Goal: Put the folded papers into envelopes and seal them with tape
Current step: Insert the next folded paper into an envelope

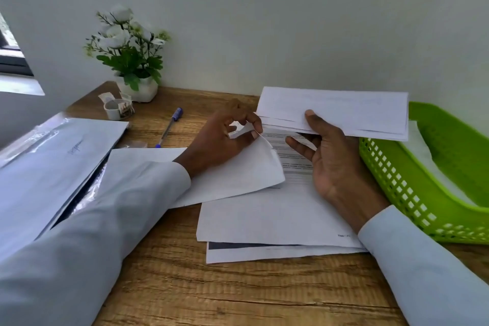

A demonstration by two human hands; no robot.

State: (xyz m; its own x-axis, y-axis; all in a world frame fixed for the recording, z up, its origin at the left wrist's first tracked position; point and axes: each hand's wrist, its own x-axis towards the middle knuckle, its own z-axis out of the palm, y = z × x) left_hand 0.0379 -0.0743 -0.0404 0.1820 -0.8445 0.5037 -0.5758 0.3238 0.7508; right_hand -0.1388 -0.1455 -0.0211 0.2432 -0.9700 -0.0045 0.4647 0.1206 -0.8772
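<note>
I see two bare hands, the left hand (222,137) and the right hand (333,164), with no rings, watch or gloves showing on either. Behind each wrist begins a long pale grey-blue sleeve: the left sleeve (87,225) ends in a plain cuff right at the wrist, and the right sleeve (423,267) does the same. The cloth looks smooth and light, with soft folds running back from each cuff and no buttons or markings that I can make out.

No legible text is found; print on the sheet (296,159) and scrawl on the envelope (75,147) are blurred.
</note>
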